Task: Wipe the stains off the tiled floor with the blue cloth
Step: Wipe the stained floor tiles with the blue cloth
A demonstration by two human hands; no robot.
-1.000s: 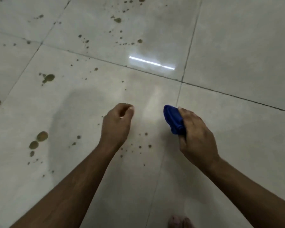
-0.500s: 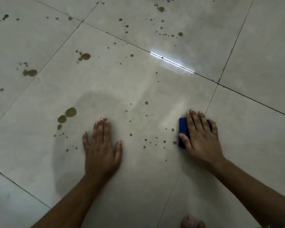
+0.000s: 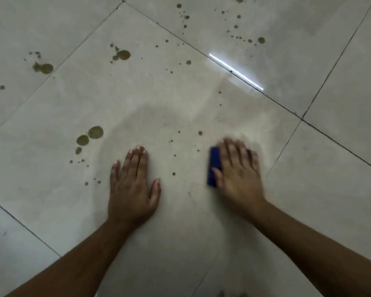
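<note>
The right hand [image 3: 237, 170] is pressing a folded dark blue cloth [image 3: 214, 166] flat against the pale glossy tiled floor [image 3: 180, 99], its fingers lying fairly straight over the fabric rather than curling round it; the hand is blurring, so finer detail of the hold is not clear. Only a narrow strip of cloth is showing, on the thumb side of that hand, with its long axis running away from the person. The left hand [image 3: 133, 185] is resting palm down on the floor, well apart from the cloth, fingers spread and holding nothing. Small brown speckled stains [image 3: 174, 155] are lying between the cloth and the left hand, so the right hand is nearer them; a leftward sweep would probably be catching them. Larger brown blotches [image 3: 90, 136] are sitting beyond the left hand, farther from the cloth.
</note>
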